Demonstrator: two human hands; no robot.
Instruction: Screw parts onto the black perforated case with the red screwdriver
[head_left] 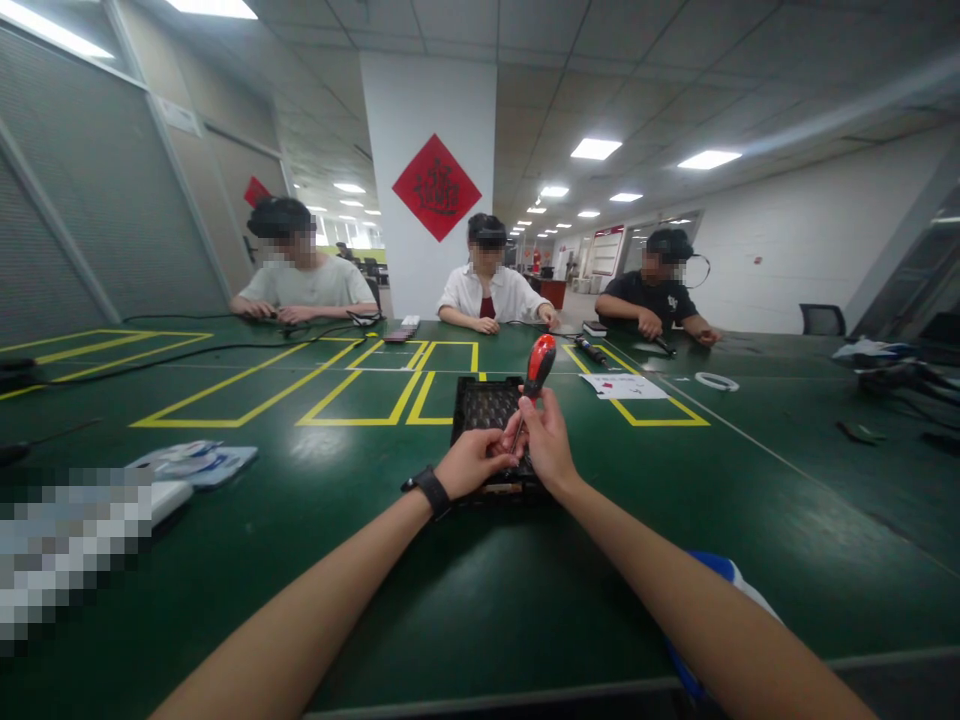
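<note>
Desk (487, 620), green and flat, carries the work. The black case (484, 405) rests on it at near center, its patterned upper face partly covered by both hands. It appears to be rigid plastic, probably light enough to slide under side load. Hold it by the outer side walls or far rim; avoid pressing on the patterned face, whose detail is too blurred to identify.

The right hand (550, 440) is closed around the screwdriver where the handle meets the shaft. The left hand (478, 460) is over the near left part of the case, fingers drawn together beside the shaft; whether they grip the shaft or a small part cannot be told.

The screwdriver (538, 368) stands above the case, handle up, leaning slightly to the right; its tip is hidden. Expect a light, stiff tool with most of its bulk at the handle end. The thick red-and-black handle is the proper place to take hold for turning force. The thin shaft is likely smooth and apt to slip; use it for guiding only.

A black watch (429, 492) encircles the left wrist.
</note>
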